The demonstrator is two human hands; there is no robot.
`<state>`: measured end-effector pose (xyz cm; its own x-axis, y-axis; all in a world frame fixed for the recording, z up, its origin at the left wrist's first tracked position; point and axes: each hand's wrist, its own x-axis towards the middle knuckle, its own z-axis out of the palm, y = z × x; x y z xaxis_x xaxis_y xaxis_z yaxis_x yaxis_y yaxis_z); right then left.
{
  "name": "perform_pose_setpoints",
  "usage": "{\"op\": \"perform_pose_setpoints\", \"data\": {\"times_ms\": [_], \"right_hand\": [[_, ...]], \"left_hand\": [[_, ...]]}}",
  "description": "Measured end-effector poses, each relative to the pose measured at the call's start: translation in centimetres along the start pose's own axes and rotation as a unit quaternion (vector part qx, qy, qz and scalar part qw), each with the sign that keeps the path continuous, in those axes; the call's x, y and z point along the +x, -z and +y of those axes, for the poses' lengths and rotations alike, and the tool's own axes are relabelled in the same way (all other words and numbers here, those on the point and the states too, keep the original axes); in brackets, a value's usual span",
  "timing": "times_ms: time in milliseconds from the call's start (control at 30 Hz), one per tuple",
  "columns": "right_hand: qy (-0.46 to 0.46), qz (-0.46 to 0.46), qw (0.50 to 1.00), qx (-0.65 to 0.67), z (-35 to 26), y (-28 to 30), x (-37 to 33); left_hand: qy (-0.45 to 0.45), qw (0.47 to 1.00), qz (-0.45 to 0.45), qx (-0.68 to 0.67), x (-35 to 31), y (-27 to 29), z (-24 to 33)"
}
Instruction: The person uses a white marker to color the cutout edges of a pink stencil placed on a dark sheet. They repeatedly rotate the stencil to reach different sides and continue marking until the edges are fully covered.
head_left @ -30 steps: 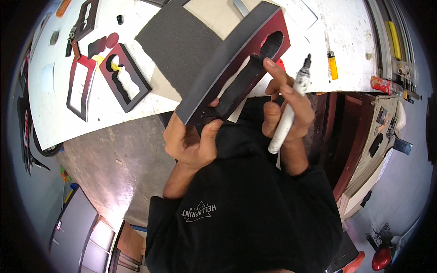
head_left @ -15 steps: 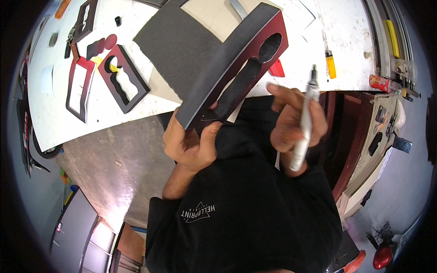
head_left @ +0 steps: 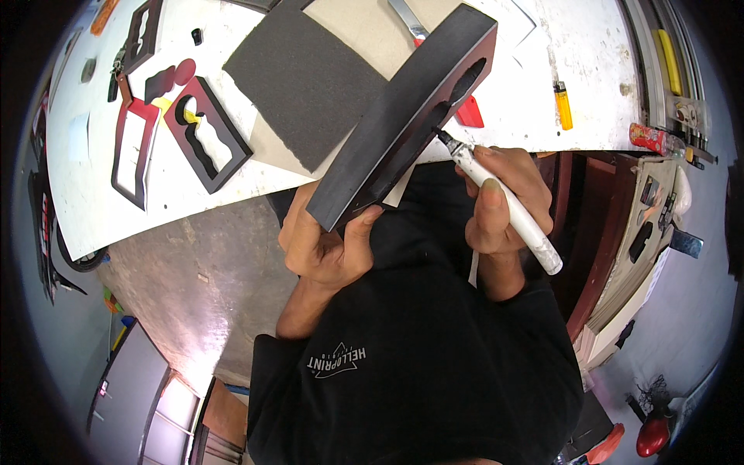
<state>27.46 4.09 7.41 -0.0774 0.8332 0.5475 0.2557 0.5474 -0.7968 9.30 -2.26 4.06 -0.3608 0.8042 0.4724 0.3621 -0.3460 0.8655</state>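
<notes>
Worktable, white-topped, scuffed (head_left: 597, 85): its near edge runs beneath the raised work. Long dark-grey and maroon block with shaped cut-outs (head_left: 403, 116): held aslant, far end above the tabletop. Left hand (head_left: 325, 244): clasping the lower end, presumably to steady it and leave the cut-out side reachable. Right hand (head_left: 525, 182): pinching a white, black-tipped marker pen (head_left: 511, 217), nib at that side; contact unclear. Moving room: rightward, toward the yellow plastic lighter (head_left: 563, 108).

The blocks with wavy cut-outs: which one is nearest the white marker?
The block held in the left hand; the other two lie on the table, farther left.
</notes>
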Motion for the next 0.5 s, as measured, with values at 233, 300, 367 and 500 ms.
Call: {"op": "perform_pose_setpoints", "data": {"times_ms": [233,300,367,500], "right_hand": [[0.004,0.0,1.0,-0.005,0.3,-0.1,0.1],[0.028,0.002,1.0,-0.005,0.6,0.1,0.1],[0.065,0.027,0.996,0.058,1.2,-0.2,-0.2],[0.105,-0.006,0.994,0.027,1.7,-1.0,0.1]], "left_hand": [[0.018,1.0,-0.017,-0.005,-0.1,0.3,0.1],[0.029,0.999,-0.017,-0.018,0.0,0.2,0.3],[0.05,0.997,-0.021,-0.058,0.2,0.1,0.5],[0.127,0.976,-0.018,-0.178,0.7,0.1,1.3]]}}
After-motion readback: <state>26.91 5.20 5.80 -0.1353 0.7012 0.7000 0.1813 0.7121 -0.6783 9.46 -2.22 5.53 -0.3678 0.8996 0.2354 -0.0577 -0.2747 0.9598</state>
